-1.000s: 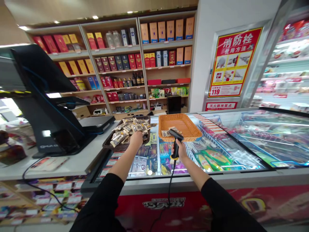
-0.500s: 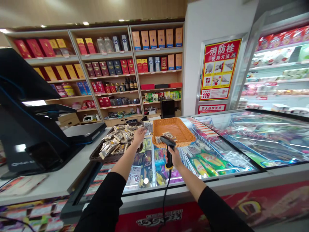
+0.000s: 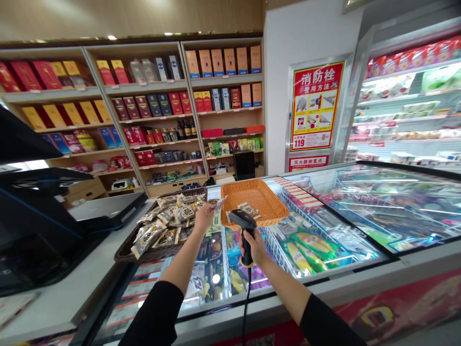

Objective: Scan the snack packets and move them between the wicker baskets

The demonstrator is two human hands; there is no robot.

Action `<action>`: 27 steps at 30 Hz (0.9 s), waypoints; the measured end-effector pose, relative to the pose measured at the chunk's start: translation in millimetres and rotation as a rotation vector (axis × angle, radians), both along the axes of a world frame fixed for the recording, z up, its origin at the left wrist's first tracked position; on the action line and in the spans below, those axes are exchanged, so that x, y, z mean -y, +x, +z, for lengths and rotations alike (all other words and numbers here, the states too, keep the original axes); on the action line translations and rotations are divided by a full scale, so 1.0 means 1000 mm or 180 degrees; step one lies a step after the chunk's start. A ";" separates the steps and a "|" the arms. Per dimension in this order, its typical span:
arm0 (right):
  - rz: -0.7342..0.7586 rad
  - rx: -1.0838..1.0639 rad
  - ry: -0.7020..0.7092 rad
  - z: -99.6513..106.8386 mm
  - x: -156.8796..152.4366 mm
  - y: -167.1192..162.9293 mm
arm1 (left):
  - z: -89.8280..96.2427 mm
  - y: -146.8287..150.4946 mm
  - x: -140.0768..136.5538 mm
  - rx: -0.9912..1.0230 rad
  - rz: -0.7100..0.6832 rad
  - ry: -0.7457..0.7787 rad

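Observation:
My left hand is closed on a small snack packet, held over the gap between two baskets. To its left, a dark brown basket is heaped with similar packets. My right hand grips a black barcode scanner by its handle, head pointing left, with a cable hanging down. Behind the scanner lies an orange wicker basket with a few packets in it, partly hidden by the scanner.
Both baskets rest on the glass top of a chest freezer full of packaged goods. At the left, a dark checkout machine stands on a white counter. Shelves of boxed goods line the back wall; a lit display fridge is at right.
My left hand has brought the packet toward the orange basket and turned it. The scanner has come slightly lower and left in view. The whole view has shifted a little to the right.

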State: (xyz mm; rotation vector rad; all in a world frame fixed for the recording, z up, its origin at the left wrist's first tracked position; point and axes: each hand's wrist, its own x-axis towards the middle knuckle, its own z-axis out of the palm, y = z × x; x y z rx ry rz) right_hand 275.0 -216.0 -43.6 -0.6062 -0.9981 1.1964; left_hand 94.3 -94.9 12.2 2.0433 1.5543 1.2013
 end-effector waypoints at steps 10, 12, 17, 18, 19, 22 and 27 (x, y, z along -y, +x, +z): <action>0.0034 -0.0111 -0.0030 0.002 0.001 0.001 | 0.002 0.003 0.003 -0.0565 0.0137 0.0025; -0.0004 -0.0151 -0.0050 0.000 0.000 0.000 | 0.003 0.001 0.004 -0.0590 0.0070 0.0044; -0.0464 -0.0369 -0.0075 -0.003 -0.005 0.006 | 0.008 0.005 0.013 -0.1275 -0.0207 0.0618; -0.0602 -0.0444 -0.0097 -0.002 -0.006 0.008 | 0.010 0.008 0.015 -0.1573 -0.0300 0.0640; -0.0727 -0.0519 -0.0135 -0.002 -0.008 0.010 | 0.011 0.012 0.016 -0.1889 -0.0441 0.0562; -0.0944 -0.0622 -0.0324 0.000 -0.011 0.015 | 0.011 0.023 0.018 -0.2571 -0.0964 0.0052; -0.1091 -0.0459 -0.0611 0.000 -0.015 0.018 | 0.006 0.026 0.012 -0.2537 -0.1165 -0.0113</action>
